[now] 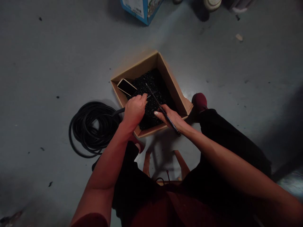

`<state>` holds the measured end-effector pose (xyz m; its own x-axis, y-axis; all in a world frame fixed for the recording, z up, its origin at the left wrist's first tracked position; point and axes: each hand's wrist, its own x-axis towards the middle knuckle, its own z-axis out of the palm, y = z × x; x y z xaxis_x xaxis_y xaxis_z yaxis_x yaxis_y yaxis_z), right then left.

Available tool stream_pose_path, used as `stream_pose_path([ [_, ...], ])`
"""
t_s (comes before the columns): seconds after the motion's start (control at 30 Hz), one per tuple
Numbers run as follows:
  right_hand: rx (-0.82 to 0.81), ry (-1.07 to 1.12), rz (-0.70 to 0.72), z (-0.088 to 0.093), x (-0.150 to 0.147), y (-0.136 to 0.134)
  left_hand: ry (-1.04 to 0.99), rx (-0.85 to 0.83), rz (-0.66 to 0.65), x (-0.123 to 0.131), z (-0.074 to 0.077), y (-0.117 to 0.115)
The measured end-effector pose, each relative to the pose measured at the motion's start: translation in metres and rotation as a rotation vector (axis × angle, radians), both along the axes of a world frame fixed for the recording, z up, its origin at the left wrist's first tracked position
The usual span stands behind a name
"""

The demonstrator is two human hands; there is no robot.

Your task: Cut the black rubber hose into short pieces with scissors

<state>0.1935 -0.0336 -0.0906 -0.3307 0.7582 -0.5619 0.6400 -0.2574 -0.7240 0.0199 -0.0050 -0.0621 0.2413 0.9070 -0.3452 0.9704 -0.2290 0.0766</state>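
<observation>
An open cardboard box (174, 82) stands on the floor, with many small black pieces (152, 80) inside. My left hand (135, 107) is closed around a black hose (119, 111) over the box's left part. That hose runs out to a black coil (82, 127) on the floor at the left. In my right hand (169, 117), held over the box's lower right part, is a long, thin dark tool (153, 96) that points up and left; its exact kind cannot be made out. A flat dark object with a pale rim (127, 87) leans in the box's left corner.
A blue box (148, 12) stands on the floor at the top, with a pale round container (212, 4) further right. My feet are on either side of the cardboard box. Wooden stool legs (181, 162) show between my knees. Small scraps dot the floor.
</observation>
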Motion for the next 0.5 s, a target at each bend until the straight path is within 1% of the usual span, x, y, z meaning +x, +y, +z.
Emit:
stream_pose_path([
  [0.1,0.001,-0.014,-0.013,-0.004,-0.001,-0.003,0.019,-0.015,-0.004,0.001,-0.001,-0.001],
  [0.2,0.039,-0.006,-0.016,-0.008,-0.002,-0.006,0.046,-0.026,-0.003,0.002,-0.002,-0.002],
  [0.33,0.065,-0.018,-0.024,-0.01,-0.004,-0.009,0.073,-0.042,-0.02,0.002,-0.002,-0.003],
  [0.5,0.053,-0.046,0.007,-0.013,-0.005,-0.01,0.097,-0.082,-0.024,0.002,-0.001,-0.003],
])
